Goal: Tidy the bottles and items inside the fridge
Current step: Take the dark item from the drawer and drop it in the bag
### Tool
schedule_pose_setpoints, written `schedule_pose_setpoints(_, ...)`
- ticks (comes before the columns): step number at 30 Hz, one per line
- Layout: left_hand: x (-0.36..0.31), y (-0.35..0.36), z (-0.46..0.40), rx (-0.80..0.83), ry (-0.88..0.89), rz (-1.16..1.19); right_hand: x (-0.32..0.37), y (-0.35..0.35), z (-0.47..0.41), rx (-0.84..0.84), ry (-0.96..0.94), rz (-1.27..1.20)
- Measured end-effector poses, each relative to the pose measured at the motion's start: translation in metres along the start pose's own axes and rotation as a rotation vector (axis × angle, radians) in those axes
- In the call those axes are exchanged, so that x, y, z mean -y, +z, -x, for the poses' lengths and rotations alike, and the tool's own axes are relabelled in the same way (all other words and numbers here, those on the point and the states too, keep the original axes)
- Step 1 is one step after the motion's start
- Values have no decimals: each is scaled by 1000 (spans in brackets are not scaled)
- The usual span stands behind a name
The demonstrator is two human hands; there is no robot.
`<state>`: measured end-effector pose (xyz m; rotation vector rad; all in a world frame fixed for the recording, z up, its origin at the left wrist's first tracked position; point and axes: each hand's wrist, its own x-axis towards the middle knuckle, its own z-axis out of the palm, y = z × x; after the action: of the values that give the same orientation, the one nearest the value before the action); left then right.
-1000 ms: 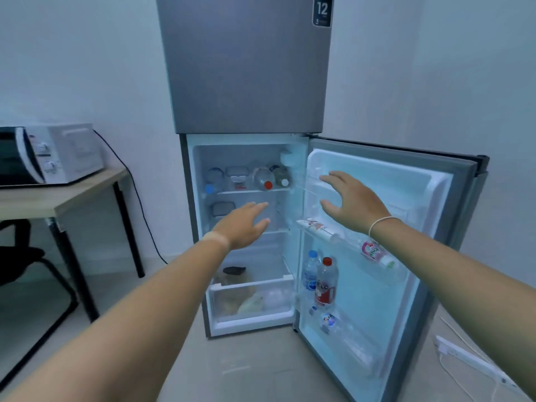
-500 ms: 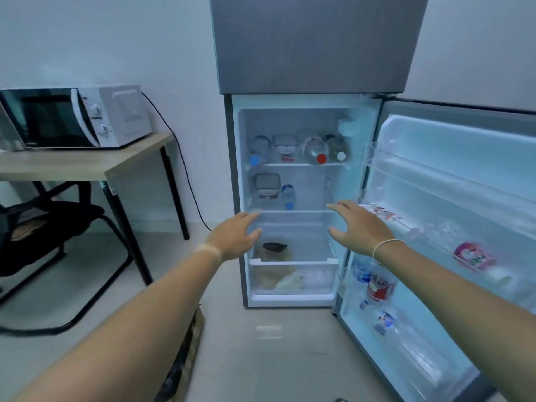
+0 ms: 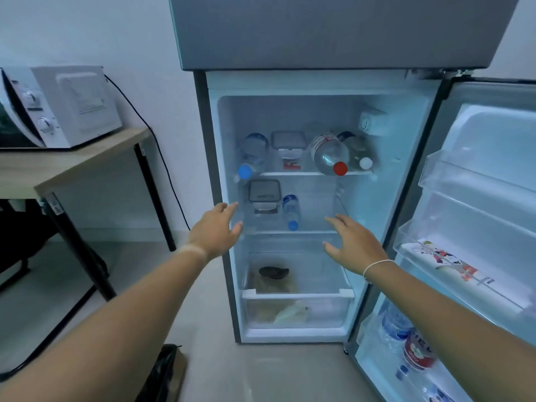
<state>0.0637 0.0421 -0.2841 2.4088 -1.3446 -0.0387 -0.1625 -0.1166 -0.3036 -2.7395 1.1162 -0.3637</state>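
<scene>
View moved closer to fridge [image 3: 214,198] than half second before. Left hand [image 3: 214,230] and right hand [image 3: 352,245] reached nearer middle shelf [image 3: 313,232], fingers spread, empty. Bottles [image 3: 329,153] lay on top shelf.

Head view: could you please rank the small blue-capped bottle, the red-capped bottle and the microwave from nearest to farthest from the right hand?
From the right hand:
1. Small blue-capped bottle, middle shelf, just left of the fingers.
2. Red-capped bottle, lying on the top shelf, above the hand.
3. Microwave, on the table far left, outside the fridge.
</scene>
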Motion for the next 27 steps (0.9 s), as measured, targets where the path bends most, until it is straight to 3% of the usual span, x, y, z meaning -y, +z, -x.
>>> schedule_pose_setpoints(5,9,-3,-25,-29,-24,4,-2,-3,-36,17,-12,7)
schedule_pose_setpoints(15,20,37,-48,151,19,-74,21,-4,-128,-38,-111,21)
schedule_pose_setpoints(23,30,79,-71,266,10,-76,31,-7,-194,-286,-319,73)
schedule_pose_setpoints(27,27,87,-81,269,-5,-62,25,-16,-223,-235,-276,146)
